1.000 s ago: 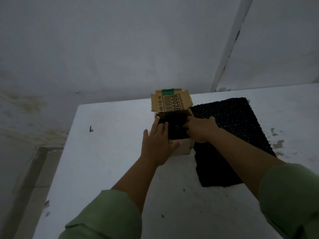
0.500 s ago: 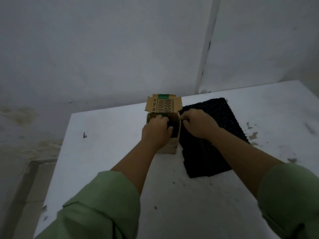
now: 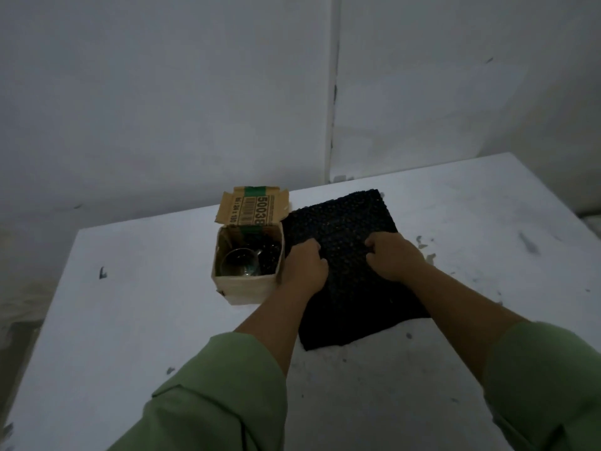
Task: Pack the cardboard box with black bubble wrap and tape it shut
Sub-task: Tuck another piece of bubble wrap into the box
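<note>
Cardboard box (image 3: 247,255) sits open on the desk (image 3: 130,320); both hands have left it, left hand (image 3: 304,266) and right hand (image 3: 395,260) now gripping the bubble wrap (image 3: 344,222) just right of it, ready for more padding.

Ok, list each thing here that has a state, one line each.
cardboard box: open, flap up, upright on the table.
glass: inside the box, beside black wrap.
black bubble wrap sheet: flat on the table, right of the box.
left hand: fingers curled on the sheet.
right hand: fingers curled on the sheet.
</note>
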